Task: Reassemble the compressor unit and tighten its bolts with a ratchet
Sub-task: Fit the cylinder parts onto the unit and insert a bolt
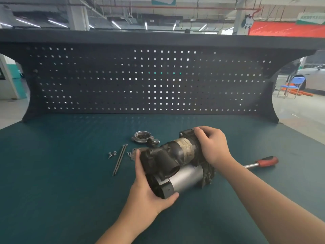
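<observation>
While the compressor unit point(175, 162) is lying mid-table point(61, 164), left hand point(149, 191) is gripping its near end, right hand point(211, 145) clasping the far end; ratchet point(262, 162) lying just right, long bolts point(120, 159) left.

This was a vehicle workshop or garage. A workbench point(52, 173) topped with a dark teal mat filled the foreground, and a black perforated tool panel point(149, 80) rose along its far edge at 12 o'clock under a dark shelf. Above ran exposed ceiling ducts and strip lights point(116, 24). At 2 o'clock, past the panel's end, a white car point(313, 76) stood on a bare concrete floor beside a blue chair point(290, 87), with a red banner point(288, 29) hung higher up. On the mat lay loose bolts point(112, 154), two long rods point(120, 159) and a red-handled ratchet point(263, 162) near a grimy compressor unit point(175, 162).
</observation>
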